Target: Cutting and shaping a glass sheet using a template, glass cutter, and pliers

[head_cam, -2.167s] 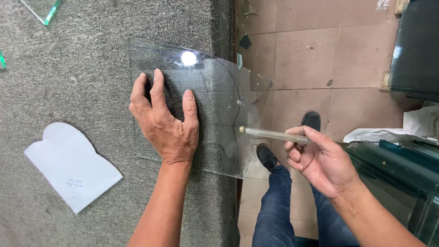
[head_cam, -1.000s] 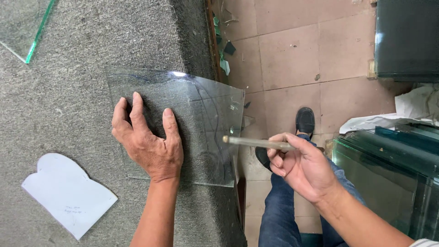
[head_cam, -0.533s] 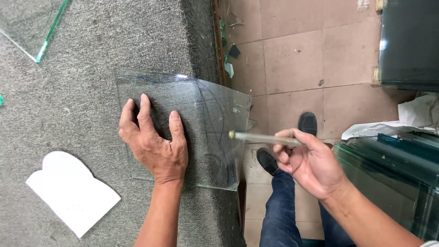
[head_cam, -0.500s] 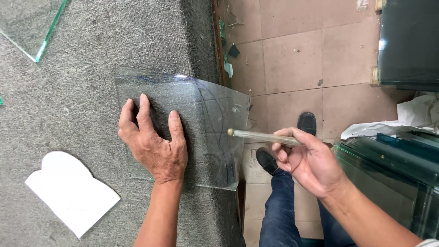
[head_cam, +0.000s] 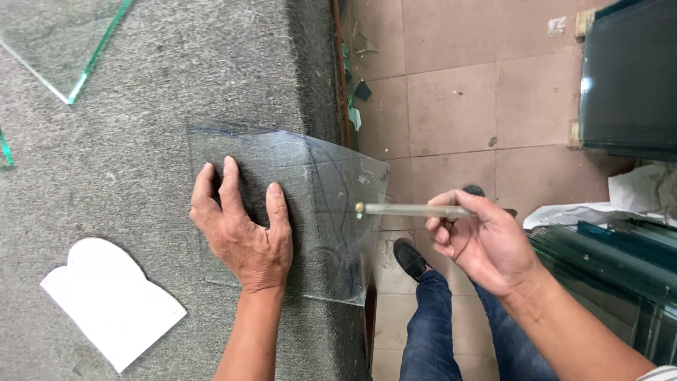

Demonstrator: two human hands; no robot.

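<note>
Looking down, we see the grey carpeted table (head_cam: 141,92) filling the left half of the view, from 7 o'clock round to 12; the tiled floor (head_cam: 451,99) takes the upper right, with a dark glass panel (head_cam: 627,77) leaning at 2 o'clock and a stack of green-edged glass sheets (head_cam: 606,261) at 4 o'clock, crumpled white paper (head_cam: 635,194) lying on top of it. The clear glass pane (head_cam: 317,183) sits near the centre, flat on the table, its right edge sticking out past the table edge over the floor; a dark curved line is drawn across it. Our left hand (head_cam: 243,233) presses flat on the pane's left part, fingers spread and pointing toward 12 o'clock, closed on nothing. Our right hand (head_cam: 483,243) at 4 o'clock from centre is curled around the glass cutter (head_cam: 412,209), thumb and fingers pinching its handle; the tool lies level, its brass tip touching the pane near the right edge, close to the curved line. A white paper template (head_cam: 113,310) lies on the table at 8 o'clock, apart from the pane; another glass offcut (head_cam: 63,42) rests at 11 o'clock; our jeans leg (head_cam: 430,331) and black shoe (head_cam: 407,257) show at 5 o'clock.
</note>
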